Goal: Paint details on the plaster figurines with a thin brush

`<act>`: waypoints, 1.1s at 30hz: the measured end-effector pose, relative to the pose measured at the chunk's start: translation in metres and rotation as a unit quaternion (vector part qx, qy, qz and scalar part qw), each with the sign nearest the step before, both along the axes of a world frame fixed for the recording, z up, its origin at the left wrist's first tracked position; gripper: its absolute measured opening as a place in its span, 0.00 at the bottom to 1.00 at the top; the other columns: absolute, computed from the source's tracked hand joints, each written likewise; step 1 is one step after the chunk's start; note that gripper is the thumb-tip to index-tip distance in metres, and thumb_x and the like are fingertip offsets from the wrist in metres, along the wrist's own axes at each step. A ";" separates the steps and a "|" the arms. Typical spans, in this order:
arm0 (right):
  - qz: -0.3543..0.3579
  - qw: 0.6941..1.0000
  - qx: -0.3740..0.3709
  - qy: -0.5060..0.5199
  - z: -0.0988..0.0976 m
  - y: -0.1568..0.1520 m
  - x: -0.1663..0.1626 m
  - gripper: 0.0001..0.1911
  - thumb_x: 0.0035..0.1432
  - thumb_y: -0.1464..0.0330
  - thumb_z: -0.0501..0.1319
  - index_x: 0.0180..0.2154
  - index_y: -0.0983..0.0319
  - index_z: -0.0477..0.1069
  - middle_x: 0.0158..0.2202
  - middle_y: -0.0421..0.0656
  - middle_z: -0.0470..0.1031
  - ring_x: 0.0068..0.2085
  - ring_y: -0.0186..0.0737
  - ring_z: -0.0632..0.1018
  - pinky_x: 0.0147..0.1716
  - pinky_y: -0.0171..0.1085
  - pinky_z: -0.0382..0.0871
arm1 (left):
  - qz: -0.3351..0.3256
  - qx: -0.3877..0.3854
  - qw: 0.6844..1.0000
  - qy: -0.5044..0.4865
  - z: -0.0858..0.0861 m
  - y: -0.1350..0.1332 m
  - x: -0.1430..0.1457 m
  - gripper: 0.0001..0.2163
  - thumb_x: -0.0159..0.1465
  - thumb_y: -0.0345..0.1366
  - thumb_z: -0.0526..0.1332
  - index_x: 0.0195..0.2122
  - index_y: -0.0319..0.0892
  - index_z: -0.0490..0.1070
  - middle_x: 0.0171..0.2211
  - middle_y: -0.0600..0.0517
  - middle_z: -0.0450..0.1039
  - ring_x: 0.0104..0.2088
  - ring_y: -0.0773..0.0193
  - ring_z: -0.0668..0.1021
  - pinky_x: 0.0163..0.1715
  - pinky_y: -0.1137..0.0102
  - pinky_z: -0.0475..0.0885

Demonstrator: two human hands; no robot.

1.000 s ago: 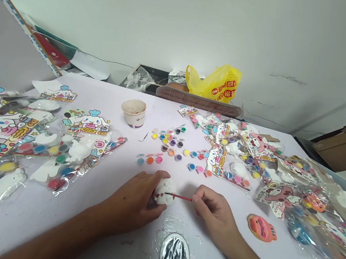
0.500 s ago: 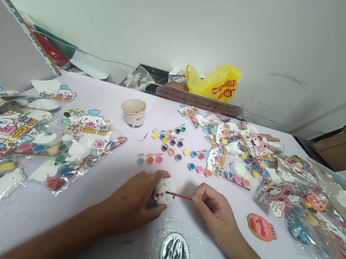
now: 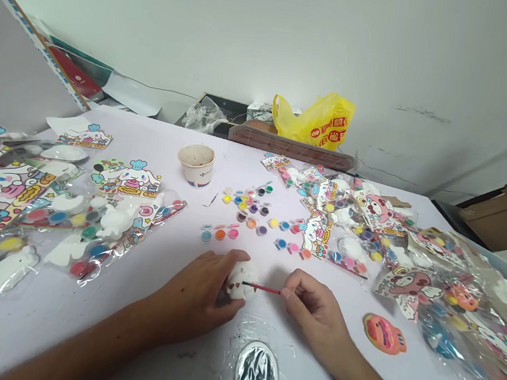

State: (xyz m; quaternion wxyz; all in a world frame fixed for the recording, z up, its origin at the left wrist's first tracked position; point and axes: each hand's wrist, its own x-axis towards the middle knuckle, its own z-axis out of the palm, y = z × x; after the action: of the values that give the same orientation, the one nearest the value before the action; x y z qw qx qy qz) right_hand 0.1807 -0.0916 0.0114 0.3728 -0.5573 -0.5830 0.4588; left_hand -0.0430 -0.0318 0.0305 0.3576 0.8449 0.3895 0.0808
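Observation:
My left hand (image 3: 200,293) is closed around a small white plaster figure (image 3: 244,280) with dark red marks, holding it on the white table (image 3: 153,318). My right hand (image 3: 313,308) pinches a thin red paintbrush (image 3: 263,288). The brush tip touches the figure's right side. Loose small paint pots (image 3: 251,211) in several colours lie just beyond my hands.
A paper cup (image 3: 196,164) stands at the middle back. Bagged craft kits with paint strips lie at the left (image 3: 74,213) and right (image 3: 410,255). A painted orange-pink figure (image 3: 384,334) lies right of my hand. A foil lid (image 3: 256,374) sits near the front edge; a yellow bag (image 3: 315,119) is at the back.
Almost nothing has changed; both hands stay in place with the brush tip against the figure.

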 end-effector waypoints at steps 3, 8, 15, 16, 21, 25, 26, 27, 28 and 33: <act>-0.001 1.000 0.004 -0.006 -0.001 0.000 0.000 0.15 0.63 0.60 0.55 0.26 0.60 0.60 0.21 0.34 0.55 0.24 0.33 0.57 0.23 0.34 0.51 | 0.000 0.000 1.000 0.001 0.000 0.001 0.000 0.21 0.62 0.37 0.60 0.55 0.44 0.57 0.35 0.52 0.70 0.37 0.56 0.72 0.41 0.63 0.66; -0.002 1.000 0.011 -0.013 -0.001 0.001 -0.001 0.15 0.63 0.61 0.55 0.25 0.60 0.59 0.21 0.34 0.54 0.24 0.33 0.57 0.23 0.34 0.51 | -0.003 0.003 1.000 0.001 0.000 0.001 0.000 0.21 0.62 0.37 0.60 0.55 0.44 0.57 0.35 0.51 0.70 0.38 0.56 0.72 0.42 0.63 0.66; -0.005 1.000 0.008 0.001 -0.001 0.002 0.001 0.15 0.63 0.61 0.54 0.25 0.59 0.60 0.21 0.34 0.56 0.23 0.34 0.58 0.23 0.34 0.51 | -0.001 -0.001 1.000 0.000 0.000 0.001 0.000 0.21 0.63 0.37 0.59 0.55 0.45 0.57 0.37 0.52 0.71 0.39 0.56 0.72 0.42 0.63 0.65; -0.005 1.000 0.006 0.003 -0.001 0.001 0.001 0.15 0.63 0.60 0.54 0.26 0.59 0.60 0.21 0.34 0.56 0.24 0.34 0.58 0.23 0.34 0.51 | -0.002 0.000 1.000 -0.001 0.000 0.001 0.000 0.21 0.63 0.37 0.59 0.55 0.45 0.57 0.37 0.52 0.71 0.39 0.56 0.72 0.42 0.63 0.65; -0.003 1.000 -0.001 0.013 -0.002 0.000 0.002 0.16 0.63 0.59 0.55 0.26 0.60 0.61 0.21 0.34 0.56 0.24 0.34 0.57 0.24 0.34 0.50 | -0.002 0.005 1.000 -0.003 -0.001 0.001 0.001 0.20 0.62 0.37 0.60 0.55 0.45 0.57 0.36 0.52 0.70 0.38 0.56 0.72 0.41 0.63 0.66; -0.012 0.999 -0.011 0.040 -0.003 0.001 0.003 0.16 0.64 0.57 0.56 0.28 0.60 0.62 0.22 0.34 0.56 0.25 0.34 0.57 0.25 0.35 0.51 | -0.001 0.006 1.000 -0.005 -0.003 0.001 0.000 0.21 0.62 0.37 0.60 0.55 0.45 0.57 0.35 0.52 0.70 0.37 0.57 0.72 0.41 0.63 0.66; -0.014 0.998 -0.019 0.052 -0.002 0.001 0.003 0.16 0.64 0.56 0.56 0.28 0.60 0.62 0.22 0.35 0.58 0.25 0.34 0.58 0.25 0.35 0.51 | -0.001 0.007 1.000 -0.006 -0.003 0.000 0.000 0.21 0.62 0.37 0.60 0.55 0.45 0.57 0.35 0.52 0.70 0.37 0.57 0.72 0.41 0.63 0.66; -0.015 0.997 -0.029 0.068 -0.002 0.001 0.003 0.16 0.64 0.56 0.56 0.29 0.60 0.62 0.23 0.35 0.59 0.25 0.34 0.59 0.26 0.35 0.52 | -0.001 0.009 1.000 -0.006 -0.003 0.000 0.000 0.21 0.62 0.37 0.60 0.55 0.45 0.57 0.35 0.52 0.70 0.37 0.57 0.72 0.42 0.63 0.66; -0.017 0.995 -0.040 0.089 -0.002 0.001 0.003 0.16 0.65 0.56 0.55 0.30 0.60 0.62 0.24 0.36 0.61 0.25 0.34 0.59 0.26 0.35 0.52 | -0.001 0.011 1.000 -0.006 -0.003 0.000 0.000 0.21 0.62 0.37 0.59 0.56 0.45 0.57 0.35 0.52 0.70 0.38 0.57 0.72 0.42 0.62 0.66; -0.042 0.968 -0.080 0.233 -0.002 0.004 0.002 0.16 0.64 0.56 0.54 0.28 0.59 0.60 0.22 0.37 0.63 0.23 0.35 0.59 0.25 0.36 0.50 | -0.003 0.013 1.000 -0.010 -0.003 0.000 -0.001 0.22 0.62 0.37 0.59 0.56 0.45 0.56 0.40 0.50 0.72 0.41 0.55 0.72 0.45 0.61 0.67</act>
State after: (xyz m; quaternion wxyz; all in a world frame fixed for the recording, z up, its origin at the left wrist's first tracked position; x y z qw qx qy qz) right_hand 0.1826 -0.0877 0.0093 0.4715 -0.4870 -0.4180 0.6049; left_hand -0.0436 -0.0322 0.0274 0.3509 0.8496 0.3826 0.0927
